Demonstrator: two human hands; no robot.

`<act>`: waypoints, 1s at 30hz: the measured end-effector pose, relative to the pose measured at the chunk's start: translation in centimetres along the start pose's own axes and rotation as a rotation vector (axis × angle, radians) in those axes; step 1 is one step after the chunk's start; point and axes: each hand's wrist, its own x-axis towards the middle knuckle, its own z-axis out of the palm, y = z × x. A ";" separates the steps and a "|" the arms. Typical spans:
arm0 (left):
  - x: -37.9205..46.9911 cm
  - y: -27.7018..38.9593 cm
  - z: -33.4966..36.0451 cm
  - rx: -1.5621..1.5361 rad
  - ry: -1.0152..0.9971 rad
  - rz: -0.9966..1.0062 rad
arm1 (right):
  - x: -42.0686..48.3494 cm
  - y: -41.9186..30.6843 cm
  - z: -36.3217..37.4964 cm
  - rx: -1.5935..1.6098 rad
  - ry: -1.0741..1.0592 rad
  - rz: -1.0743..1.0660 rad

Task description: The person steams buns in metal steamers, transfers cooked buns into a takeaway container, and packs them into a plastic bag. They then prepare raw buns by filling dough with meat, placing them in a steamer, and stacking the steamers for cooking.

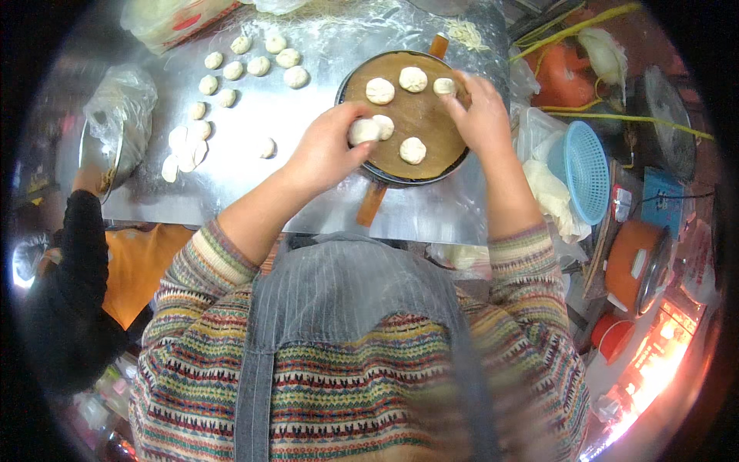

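Observation:
A round dark-rimmed pan with two wooden handles stands on the metal table, lined with a flat brown sheet. Several pale stuffed dough balls sit on the sheet, among them a pleated one near the back. My left hand holds a dough ball between thumb and fingers over the pan's left side. Partly behind it shows another ball. At the pan's right edge, my right hand has thumb and fingers around a smaller-looking dough ball.
Several dough balls and overlapping flat dough rounds lie on the floured table. At far left, another person's hand reaches into a metal bowl partly covered by plastic. A blue basket is at right.

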 end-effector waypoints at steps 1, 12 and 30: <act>0.8 0.7 0.7 -0.013 0.000 0.049 | -0.9 -0.4 -1.3 0.251 -0.202 0.035; 1.7 1.3 5.2 -0.193 0.141 0.047 | -4.0 0.5 0.2 0.121 -0.045 0.055; -4.8 -12.8 -3.1 0.463 0.301 -0.401 | -1.6 1.2 -1.0 0.274 0.046 0.169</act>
